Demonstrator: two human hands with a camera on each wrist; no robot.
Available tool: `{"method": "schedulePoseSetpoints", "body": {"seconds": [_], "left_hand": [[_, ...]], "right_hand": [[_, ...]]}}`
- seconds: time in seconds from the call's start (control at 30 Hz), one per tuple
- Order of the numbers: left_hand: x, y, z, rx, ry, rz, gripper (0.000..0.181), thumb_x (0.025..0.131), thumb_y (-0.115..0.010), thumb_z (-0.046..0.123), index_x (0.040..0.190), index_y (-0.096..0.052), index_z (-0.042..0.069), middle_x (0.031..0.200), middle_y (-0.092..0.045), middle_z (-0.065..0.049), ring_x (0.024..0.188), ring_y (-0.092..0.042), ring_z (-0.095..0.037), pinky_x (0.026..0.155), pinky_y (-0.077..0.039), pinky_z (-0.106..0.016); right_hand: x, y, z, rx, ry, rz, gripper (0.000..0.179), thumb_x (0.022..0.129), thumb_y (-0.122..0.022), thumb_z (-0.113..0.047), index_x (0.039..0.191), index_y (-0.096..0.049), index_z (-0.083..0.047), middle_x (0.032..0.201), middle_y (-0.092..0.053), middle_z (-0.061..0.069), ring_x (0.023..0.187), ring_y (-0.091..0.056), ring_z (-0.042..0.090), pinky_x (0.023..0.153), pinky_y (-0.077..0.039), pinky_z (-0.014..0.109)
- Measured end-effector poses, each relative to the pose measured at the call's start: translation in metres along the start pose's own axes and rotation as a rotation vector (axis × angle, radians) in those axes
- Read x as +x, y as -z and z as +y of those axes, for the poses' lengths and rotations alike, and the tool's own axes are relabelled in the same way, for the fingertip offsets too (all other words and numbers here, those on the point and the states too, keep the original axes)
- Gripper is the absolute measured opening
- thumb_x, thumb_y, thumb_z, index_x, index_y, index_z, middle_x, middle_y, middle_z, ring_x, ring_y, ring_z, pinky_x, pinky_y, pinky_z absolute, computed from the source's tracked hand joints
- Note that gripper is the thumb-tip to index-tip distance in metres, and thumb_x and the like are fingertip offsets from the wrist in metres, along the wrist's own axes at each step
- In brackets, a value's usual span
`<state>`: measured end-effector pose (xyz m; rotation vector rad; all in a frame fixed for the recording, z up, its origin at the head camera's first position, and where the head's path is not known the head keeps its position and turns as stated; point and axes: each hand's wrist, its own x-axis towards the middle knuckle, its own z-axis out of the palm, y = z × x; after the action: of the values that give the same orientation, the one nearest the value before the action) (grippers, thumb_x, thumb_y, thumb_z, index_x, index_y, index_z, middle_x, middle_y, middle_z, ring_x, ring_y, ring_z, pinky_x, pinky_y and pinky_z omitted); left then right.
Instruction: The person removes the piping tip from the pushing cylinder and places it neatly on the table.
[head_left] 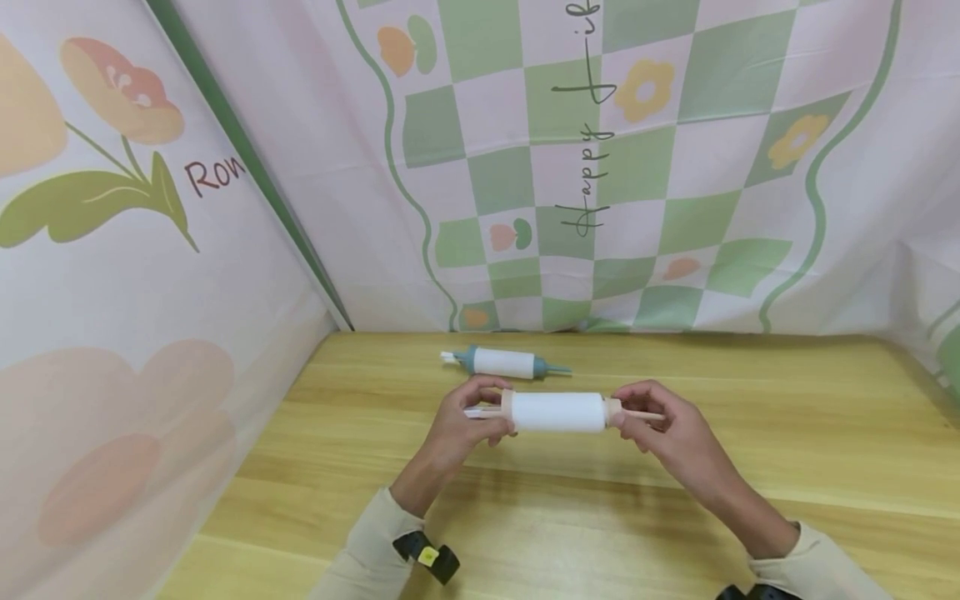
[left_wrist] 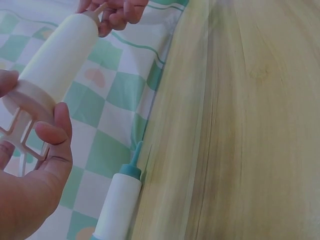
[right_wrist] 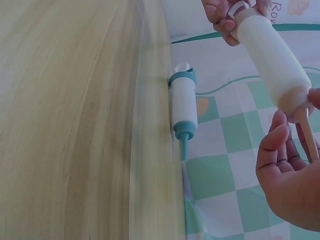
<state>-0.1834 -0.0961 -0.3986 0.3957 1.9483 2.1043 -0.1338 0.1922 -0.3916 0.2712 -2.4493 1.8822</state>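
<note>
While the left hand [head_left: 463, 423] pinches the beige collar [head_left: 507, 409] of the white tube [head_left: 558, 412], the right hand [head_left: 675, 423] grips its nozzle-end cap [head_left: 614, 412]; tube spans between both hands' fingers, above the table [head_left: 570, 533]. Teal-ended tube [head_left: 505, 363] lies just beyond the left fingers, untouched. Step, as judged: two-handed steadying. Next move probably calls for one firm grip if the other shifts.

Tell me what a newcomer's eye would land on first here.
Probably the white tube with beige ends, held above the wooden table between the left hand and right hand, one at each end. Just beyond it, a similar tube with teal ends lies on the tabletop. Behind that hangs a green-and-white checked cloth with "Happy" written sideways.
</note>
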Motion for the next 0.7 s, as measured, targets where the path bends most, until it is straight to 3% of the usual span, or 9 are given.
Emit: {"method": "schedulePoseSetpoints", "body": {"seconds": [0.17,0.47,0.7], "left_hand": [[-0.001,-0.0004,0.0005,-0.002,0.002,0.005,0.047,0.077,-0.074,0.0,0.122,-0.063,0.005,0.112,-0.057,-0.017,0.078,-0.065,-0.025,0.058,-0.047,-0.028],[-0.0017,-0.0006,0.0019,0.001,-0.001,0.013,0.048,0.078,-0.074,0.0,0.124,-0.062,0.003,0.111,-0.057,-0.017,0.077,-0.065,-0.024,0.058,-0.048,-0.027],[-0.0014,-0.0002,0.0021,0.003,0.002,0.006,0.051,0.078,-0.074,0.001,0.127,-0.059,0.0,0.112,-0.057,-0.016,0.078,-0.065,-0.023,0.058,-0.047,-0.027]], "right_hand": [[-0.0004,-0.0004,0.001,0.006,0.014,-0.012,0.033,0.101,-0.063,-0.019,0.126,-0.055,0.001,0.115,-0.06,0.016,0.093,-0.066,0.022,0.068,-0.054,0.032],[0.0001,-0.0023,0.0006,0.018,0.045,-0.013,0.032,0.106,-0.053,-0.02,0.127,-0.052,0.004,0.104,-0.061,0.017,0.083,-0.063,0.023,0.062,-0.053,0.03],[0.0038,-0.0007,-0.0032,0.005,-0.061,-0.015,0.041,0.106,-0.051,-0.032,0.125,-0.054,0.004,0.091,-0.067,0.015,0.073,-0.062,0.021,0.056,-0.05,0.029]]}}
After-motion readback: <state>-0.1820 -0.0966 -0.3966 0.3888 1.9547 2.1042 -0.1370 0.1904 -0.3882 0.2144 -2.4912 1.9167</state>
